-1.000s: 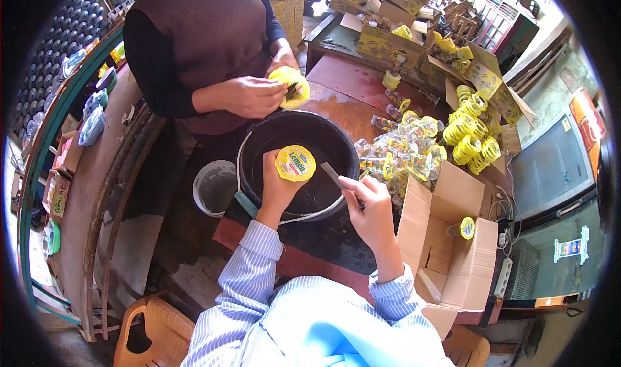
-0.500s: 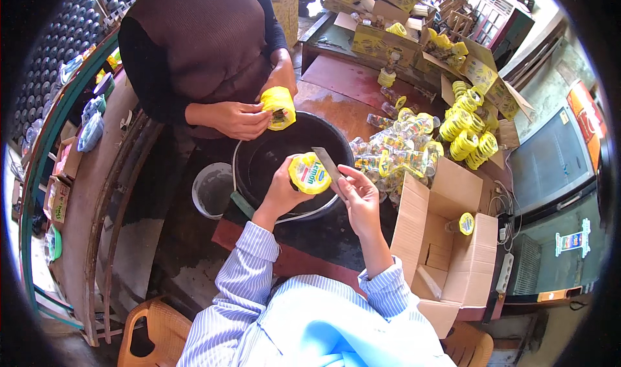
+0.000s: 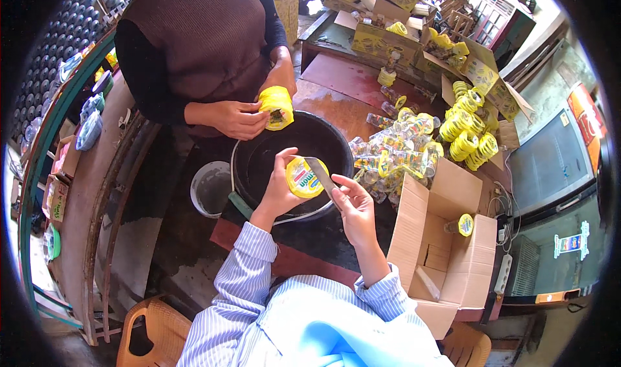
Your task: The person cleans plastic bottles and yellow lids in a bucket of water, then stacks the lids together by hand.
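Note:
My left hand (image 3: pixel 277 189) grips a drink cup (image 3: pixel 299 181) whose round yellow-and-white lid is turned up toward me. The cup's lower part is hidden. In my right hand (image 3: pixel 357 210) is a knife (image 3: pixel 318 172); its flat grey blade lies across the lid's right side. Both hands are above the near side of a large black tub (image 3: pixel 336 131). Across the tub, a co-worker's hands (image 3: pixel 234 120) hold a stack of yellow plastic cup lids or rings (image 3: pixel 277 100), which I cannot tell apart.
An open cardboard box (image 3: pixel 469 273) stands at the right, with a yellow-lidded cup (image 3: pixel 465 225) in it. Behind it lie a heap of clear cups (image 3: pixel 401 150) and yellow ring-shaped stacks (image 3: pixel 462 121). A grey bucket (image 3: pixel 202 202) stands left of the tub; orange chairs (image 3: pixel 165 331) are nearby.
The cup in my left hand has tilted and shifted slightly left. My right hand has moved left with the knife, and the blade now overlaps the lid.

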A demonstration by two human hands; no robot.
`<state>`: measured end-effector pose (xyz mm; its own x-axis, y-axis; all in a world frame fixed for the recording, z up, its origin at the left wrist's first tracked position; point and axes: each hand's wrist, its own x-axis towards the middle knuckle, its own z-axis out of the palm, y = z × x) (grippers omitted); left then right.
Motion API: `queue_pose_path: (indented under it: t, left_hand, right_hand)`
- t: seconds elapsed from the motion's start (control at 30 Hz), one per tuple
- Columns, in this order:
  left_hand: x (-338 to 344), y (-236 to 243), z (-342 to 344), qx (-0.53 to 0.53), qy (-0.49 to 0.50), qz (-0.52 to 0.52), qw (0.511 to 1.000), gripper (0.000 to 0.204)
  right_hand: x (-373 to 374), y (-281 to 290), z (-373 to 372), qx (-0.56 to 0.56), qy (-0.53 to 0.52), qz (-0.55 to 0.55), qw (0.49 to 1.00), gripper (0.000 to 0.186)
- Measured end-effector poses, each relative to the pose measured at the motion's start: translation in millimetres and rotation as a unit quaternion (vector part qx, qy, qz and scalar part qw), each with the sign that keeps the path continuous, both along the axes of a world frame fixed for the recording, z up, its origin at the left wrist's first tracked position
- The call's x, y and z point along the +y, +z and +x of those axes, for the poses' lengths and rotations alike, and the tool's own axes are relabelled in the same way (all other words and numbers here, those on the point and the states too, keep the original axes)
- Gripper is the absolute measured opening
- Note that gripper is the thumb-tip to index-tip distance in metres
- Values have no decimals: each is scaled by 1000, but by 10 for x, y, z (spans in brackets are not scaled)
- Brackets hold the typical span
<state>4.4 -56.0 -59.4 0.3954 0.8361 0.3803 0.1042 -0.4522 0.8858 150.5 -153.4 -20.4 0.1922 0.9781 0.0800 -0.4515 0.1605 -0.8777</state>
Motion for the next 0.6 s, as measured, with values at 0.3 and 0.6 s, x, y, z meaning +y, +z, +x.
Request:
queue_pose_path:
  t: [0.3,0.6]
  left_hand:
    - [-40,1,58,-112,7,8,994,118]
    - [-43,16,65,-79,-12,17,997,123]
  right_hand:
    - [77,79,-47,-576,-240,149,767,24]
    - [101,123,-43,-688,-227,152,673,23]
